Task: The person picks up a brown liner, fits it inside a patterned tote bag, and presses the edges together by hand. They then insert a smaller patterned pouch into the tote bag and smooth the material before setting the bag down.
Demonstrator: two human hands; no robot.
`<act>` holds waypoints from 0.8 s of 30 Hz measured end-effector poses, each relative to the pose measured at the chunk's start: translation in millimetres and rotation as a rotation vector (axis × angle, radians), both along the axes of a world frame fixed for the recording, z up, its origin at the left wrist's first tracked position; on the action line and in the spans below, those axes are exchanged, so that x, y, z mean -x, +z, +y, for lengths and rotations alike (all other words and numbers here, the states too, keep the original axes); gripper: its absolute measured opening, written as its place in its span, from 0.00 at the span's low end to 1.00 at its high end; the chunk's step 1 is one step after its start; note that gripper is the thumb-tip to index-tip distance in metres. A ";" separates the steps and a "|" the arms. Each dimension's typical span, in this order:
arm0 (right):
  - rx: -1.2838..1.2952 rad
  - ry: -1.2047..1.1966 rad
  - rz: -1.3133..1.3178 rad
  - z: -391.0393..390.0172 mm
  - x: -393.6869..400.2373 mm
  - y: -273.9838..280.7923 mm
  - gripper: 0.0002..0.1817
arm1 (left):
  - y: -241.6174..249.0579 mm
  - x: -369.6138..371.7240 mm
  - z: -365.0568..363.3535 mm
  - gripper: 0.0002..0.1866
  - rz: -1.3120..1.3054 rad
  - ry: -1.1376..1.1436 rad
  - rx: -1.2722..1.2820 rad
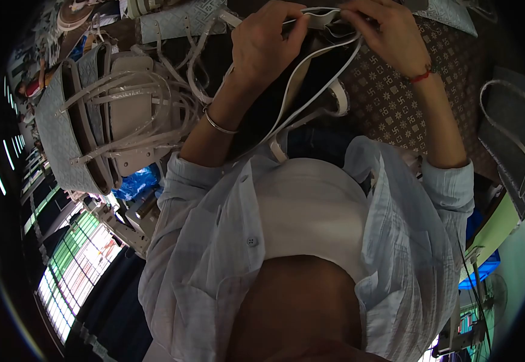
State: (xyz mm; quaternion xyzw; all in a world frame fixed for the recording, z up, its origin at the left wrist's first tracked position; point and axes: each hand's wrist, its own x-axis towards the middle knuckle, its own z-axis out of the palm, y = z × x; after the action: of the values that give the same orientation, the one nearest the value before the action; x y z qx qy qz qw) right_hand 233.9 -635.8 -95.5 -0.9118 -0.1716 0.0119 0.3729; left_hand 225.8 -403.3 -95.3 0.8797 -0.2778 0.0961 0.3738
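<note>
My left hand (265, 42), a bangle at its wrist, pinches a white strap (320, 19) between thumb and fingers at the top of the view. Across from it, my right hand (392, 36), with a red bracelet, grips the same strap from the other side. Between the hands, the strap's edges bow apart in a narrow loop. Long white strap lengths (314, 99) hang from there toward my lap, one curling near my right forearm. Beside my left forearm lie pale bag pieces (131, 108) with clear-wrapped straps (154, 90) looped over them.
Brown patterned cloth (389, 102) spreads under my right arm. A grey bag panel with a strap (513, 130) lies at the far right. Silver patterned material (181, 27) is at the top left, blue plastic (139, 183) below the bag pieces. A fan (496, 292) stands lower right.
</note>
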 end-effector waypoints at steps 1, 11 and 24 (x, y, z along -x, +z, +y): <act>-0.009 -0.003 0.005 0.1 0.1 0.1 0.14 | -1.1 -0.9 -0.4 0.07 0.004 -0.002 -0.004; -0.084 -0.039 0.048 2.7 5.5 4.6 0.15 | -7.3 -4.1 -2.1 0.07 0.042 -0.028 -0.027; -0.167 -0.083 0.089 3.3 6.8 3.4 0.15 | -11.5 -10.8 -2.0 0.08 0.078 -0.059 -0.042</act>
State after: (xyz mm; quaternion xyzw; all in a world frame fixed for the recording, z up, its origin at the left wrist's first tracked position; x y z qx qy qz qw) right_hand 227.1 -632.6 -92.1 -0.8824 -0.1175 0.0227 0.4551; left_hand 236.6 -405.3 -106.8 0.8818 -0.2908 0.0449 0.3687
